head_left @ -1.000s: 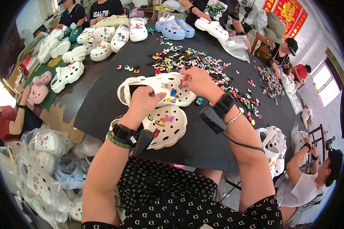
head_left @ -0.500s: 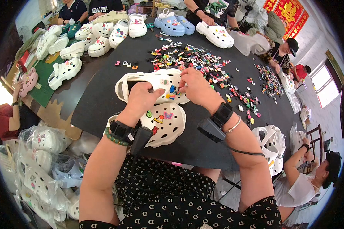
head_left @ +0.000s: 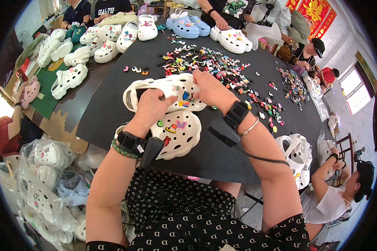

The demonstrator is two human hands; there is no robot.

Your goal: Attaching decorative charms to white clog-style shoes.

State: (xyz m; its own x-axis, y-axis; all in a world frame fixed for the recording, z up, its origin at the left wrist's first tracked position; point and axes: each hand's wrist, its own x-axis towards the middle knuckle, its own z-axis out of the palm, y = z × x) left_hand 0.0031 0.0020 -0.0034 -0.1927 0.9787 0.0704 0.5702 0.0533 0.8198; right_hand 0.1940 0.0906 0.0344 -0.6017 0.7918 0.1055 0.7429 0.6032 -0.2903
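A white clog (head_left: 166, 85) with several small charms lies on its side in front of me, its toe to the right. My left hand (head_left: 151, 108) grips it near the opening, the thumb resting on the upper. At the toe, my right hand (head_left: 213, 91) has its fingers curled over the edge, with the thumb side close to a blue charm (head_left: 188, 96). Whether a small piece sits in those fingers is hidden. Just below, a second white clog (head_left: 186, 140) lies with several colourful charms on its upper, partly covered by my left wrist.
A wide heap of loose charms (head_left: 209, 62) spreads over the black table (head_left: 234, 146) beyond my hands. More white clogs (head_left: 107, 51) stand at the far left, blue clogs (head_left: 182, 26) at the back. Bagged clogs (head_left: 42, 184) pile at lower left. Several people work around the table.
My right hand has closed in over the toe, its fingers more curled than before. The left hand keeps its grip on the clog. The whole view has shifted slightly.
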